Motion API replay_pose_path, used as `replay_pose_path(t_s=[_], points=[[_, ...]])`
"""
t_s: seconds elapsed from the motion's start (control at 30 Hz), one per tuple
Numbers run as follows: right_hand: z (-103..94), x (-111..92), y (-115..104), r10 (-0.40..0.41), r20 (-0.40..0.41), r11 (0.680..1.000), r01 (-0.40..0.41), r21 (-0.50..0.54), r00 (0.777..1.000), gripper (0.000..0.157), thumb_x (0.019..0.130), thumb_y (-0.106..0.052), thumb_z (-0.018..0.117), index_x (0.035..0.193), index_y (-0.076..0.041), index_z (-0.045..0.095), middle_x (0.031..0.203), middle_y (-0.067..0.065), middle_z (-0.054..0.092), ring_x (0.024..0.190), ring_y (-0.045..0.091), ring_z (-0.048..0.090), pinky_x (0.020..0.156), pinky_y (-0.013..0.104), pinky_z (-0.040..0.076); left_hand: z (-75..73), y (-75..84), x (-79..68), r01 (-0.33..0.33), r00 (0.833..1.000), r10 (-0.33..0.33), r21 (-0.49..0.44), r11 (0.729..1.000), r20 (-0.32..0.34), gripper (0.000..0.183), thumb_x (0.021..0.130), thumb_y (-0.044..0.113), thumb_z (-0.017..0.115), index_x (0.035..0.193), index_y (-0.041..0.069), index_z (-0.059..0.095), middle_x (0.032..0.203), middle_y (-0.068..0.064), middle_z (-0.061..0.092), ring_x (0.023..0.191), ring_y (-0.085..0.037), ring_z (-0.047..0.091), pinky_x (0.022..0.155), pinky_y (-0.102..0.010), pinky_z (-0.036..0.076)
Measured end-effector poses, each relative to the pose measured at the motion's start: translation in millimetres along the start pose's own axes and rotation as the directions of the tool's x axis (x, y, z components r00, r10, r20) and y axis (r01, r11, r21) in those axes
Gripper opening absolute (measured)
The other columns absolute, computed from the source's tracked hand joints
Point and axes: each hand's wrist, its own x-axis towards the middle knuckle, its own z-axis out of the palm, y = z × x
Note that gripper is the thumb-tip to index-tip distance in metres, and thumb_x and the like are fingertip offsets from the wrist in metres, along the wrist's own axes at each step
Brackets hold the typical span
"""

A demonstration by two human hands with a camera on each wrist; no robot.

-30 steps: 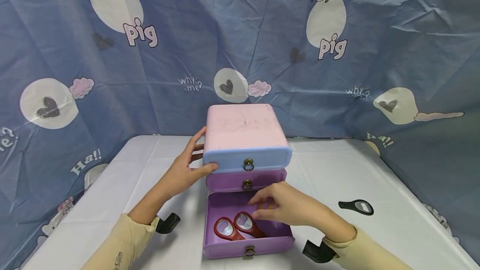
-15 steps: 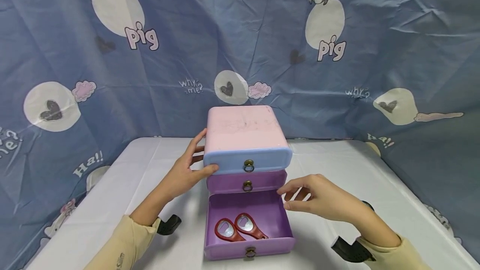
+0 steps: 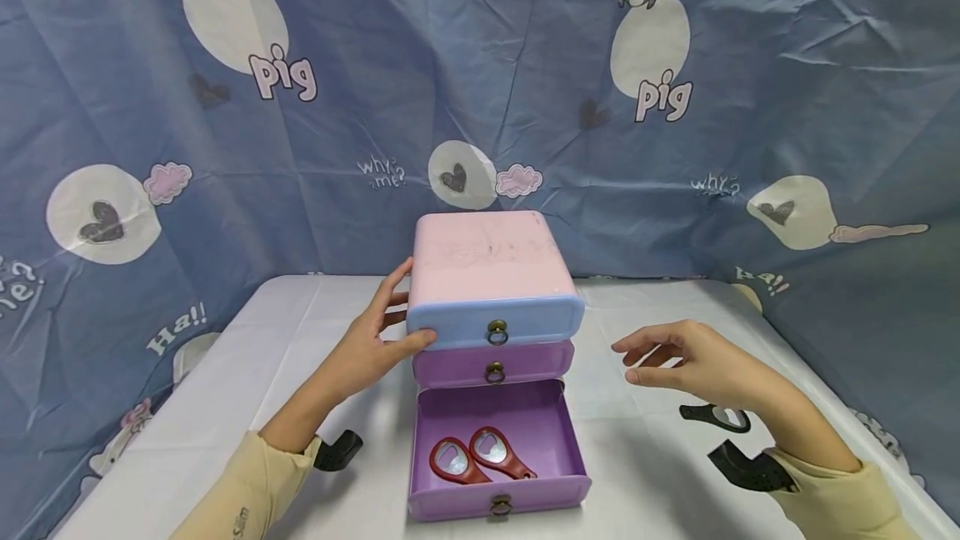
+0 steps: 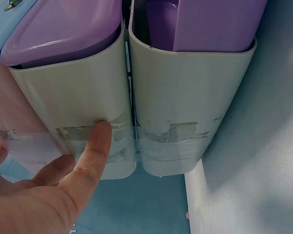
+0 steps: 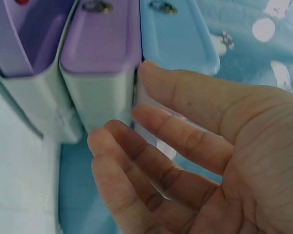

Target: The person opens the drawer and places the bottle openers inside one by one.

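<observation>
My left hand [image 3: 370, 346] lies along the left side of a small three-drawer unit [image 3: 487, 252], thumb at the corner of its blue top drawer [image 3: 450, 322]. In the left wrist view, a straight finger [image 4: 90, 158] touches the pale casing. The middle purple drawer [image 3: 450, 367] is in. The bottom purple drawer [image 3: 450, 502] is pulled out, with two red bottle openers [image 3: 457, 473] side by side in it. To the right of the unit, my right hand [image 3: 697, 363] hangs over the table with loosely bent fingers and holds nothing.
A black bottle opener [image 3: 701, 412] lies on the white table [image 3: 637, 457] at the right, partly behind my right wrist. Behind the unit hangs a blue patterned cloth [image 3: 337, 140]. Clear tape [image 4: 161, 146] runs across the unit's casings.
My right hand has come out of the bottom drawer and moved right and up, away from the unit. Both red bottle openers stay in the drawer. The left hand keeps its place.
</observation>
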Motion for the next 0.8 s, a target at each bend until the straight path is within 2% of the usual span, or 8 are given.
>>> replay_pose_path(t_s=[0.3,0.57,0.8], points=[[-19.9,-4,43,0.034,-0.023,0.999,-0.034,0.002,0.999,0.040,0.099,-0.020,0.080,0.135,-0.005,0.073,0.123,0.010,0.078,0.100,0.002,0.075,0.083,0.025,0.060,0.4,0.0,-0.7,0.006,1.000,-0.006,0.008,1.000,-0.002,0.099,0.099,0.036,0.078,0.170,0.052,0.011,0.169,-0.019,0.036,0.151,-0.048,0.045,0.105,-0.061,0.056],[-36.9,-14,98,0.146,0.026,0.982,-0.149,0.120,0.989,0.048,0.103,-0.017,0.073,0.145,0.004,0.063,0.134,0.022,0.071,0.108,-0.003,0.070,0.088,0.022,0.060,0.8,-1.4,0.5,-0.004,1.000,0.004,0.020,1.000,-0.008,0.098,0.099,0.035,0.078,0.167,0.057,0.012,0.168,-0.017,0.037,0.150,-0.046,0.048,0.106,-0.062,0.054],[-43.5,-27,130,0.220,0.072,0.965,-0.228,0.131,0.973,0.053,0.105,-0.019,0.070,0.148,0.009,0.057,0.139,0.030,0.066,0.109,-0.006,0.067,0.089,0.021,0.059,1.9,-0.8,2.1,0.010,1.000,-0.010,0.015,1.000,-0.005,0.097,0.099,0.037,0.078,0.167,0.059,0.012,0.167,-0.017,0.037,0.151,-0.046,0.047,0.106,-0.063,0.055]])
